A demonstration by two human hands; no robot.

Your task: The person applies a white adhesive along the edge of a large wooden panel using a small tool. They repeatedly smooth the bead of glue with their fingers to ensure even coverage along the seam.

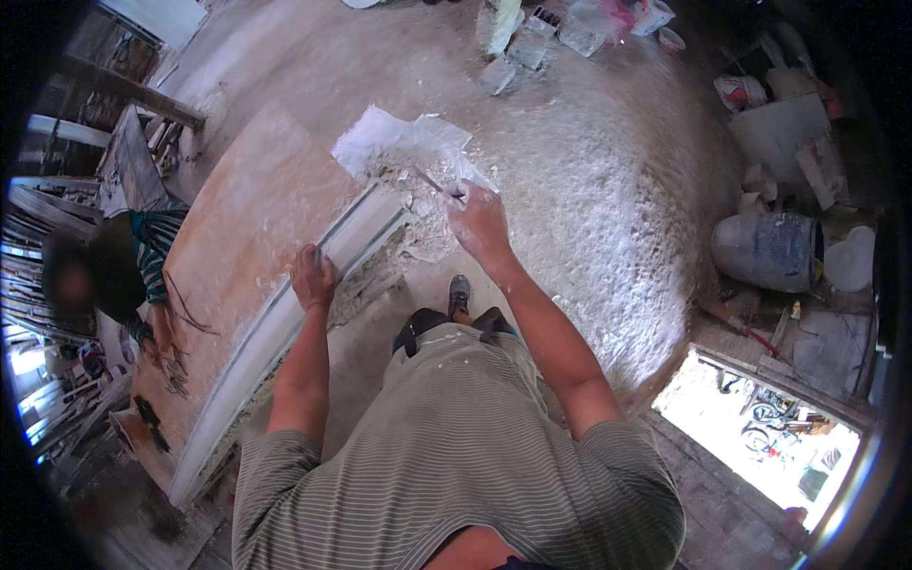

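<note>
A long white moulding [268, 318], which looks like plaster, runs slantwise from the lower left to the middle of the work surface. On its upper part lies my left hand [313, 277], its fingers curled over the moulding. My right hand [478, 220], whitened at the fingers, is closed round a thin flat-bladed tool [429, 180]. The blade points left, just beyond the moulding's far end, over a pale crumpled sheet [380, 131] with crumbly white debris on it. Whether the blade touches the debris I cannot tell. The tool's handle is mostly hidden in my fingers.
At the left, another person's hand [169, 332] is near thin dark wires [190, 309] on the brown board [252, 185]. Clear plastic bags [584, 33] lie at the far side. A dusty blue drum [768, 251] lies at the right, above a bright doorway [760, 432].
</note>
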